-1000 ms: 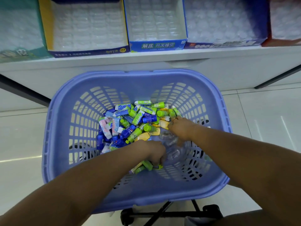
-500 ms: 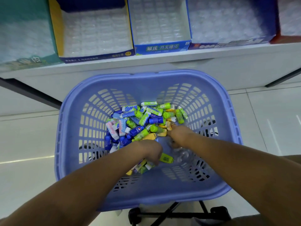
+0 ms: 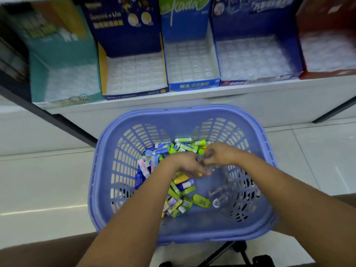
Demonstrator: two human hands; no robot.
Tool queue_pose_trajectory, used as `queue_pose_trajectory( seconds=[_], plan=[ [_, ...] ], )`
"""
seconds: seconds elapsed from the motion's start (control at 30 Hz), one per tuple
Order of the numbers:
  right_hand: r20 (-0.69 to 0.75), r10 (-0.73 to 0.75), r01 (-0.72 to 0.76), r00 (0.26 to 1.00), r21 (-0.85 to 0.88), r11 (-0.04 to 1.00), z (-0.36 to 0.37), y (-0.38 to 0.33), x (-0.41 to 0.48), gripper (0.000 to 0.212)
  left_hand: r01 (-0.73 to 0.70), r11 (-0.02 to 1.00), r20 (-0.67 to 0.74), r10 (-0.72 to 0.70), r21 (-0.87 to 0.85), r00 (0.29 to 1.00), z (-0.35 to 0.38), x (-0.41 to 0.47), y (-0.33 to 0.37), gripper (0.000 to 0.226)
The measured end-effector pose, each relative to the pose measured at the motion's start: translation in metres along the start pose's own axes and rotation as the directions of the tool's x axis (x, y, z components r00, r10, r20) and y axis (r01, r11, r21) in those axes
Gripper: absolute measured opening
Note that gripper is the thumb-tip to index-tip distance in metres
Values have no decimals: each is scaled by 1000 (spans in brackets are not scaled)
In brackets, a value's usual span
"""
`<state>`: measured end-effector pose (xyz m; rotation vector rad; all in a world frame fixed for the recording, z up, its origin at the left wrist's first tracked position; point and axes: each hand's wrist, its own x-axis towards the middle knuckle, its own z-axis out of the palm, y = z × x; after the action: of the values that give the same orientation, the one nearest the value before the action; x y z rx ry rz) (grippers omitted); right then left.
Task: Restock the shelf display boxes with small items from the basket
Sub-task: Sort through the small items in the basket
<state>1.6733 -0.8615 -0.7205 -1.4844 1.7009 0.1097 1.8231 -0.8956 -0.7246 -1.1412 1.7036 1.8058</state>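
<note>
items in basket | basket before shelf | boxes on shelf

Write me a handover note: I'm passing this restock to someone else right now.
Left hand and right hand: both down in the basket, meeting at a clear plastic piece; the grip is too blurred to confirm.
Items: piled in the basket's left and middle; loose clear pieces lie on its right.
Boxes: five on the shelf, no coloured items visible in their trays.
Done: nothing placed yet.
Left: pick items, fill every box.
</note>
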Motion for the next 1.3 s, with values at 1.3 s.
queue_pose_trajectory(
  seconds=[1.3],
  plan=[
    [-565,205,527,799,823,214,-213,-85,-27,20,-790,363,-748,285,-494,599,-61,-127,100,13]
  ],
)
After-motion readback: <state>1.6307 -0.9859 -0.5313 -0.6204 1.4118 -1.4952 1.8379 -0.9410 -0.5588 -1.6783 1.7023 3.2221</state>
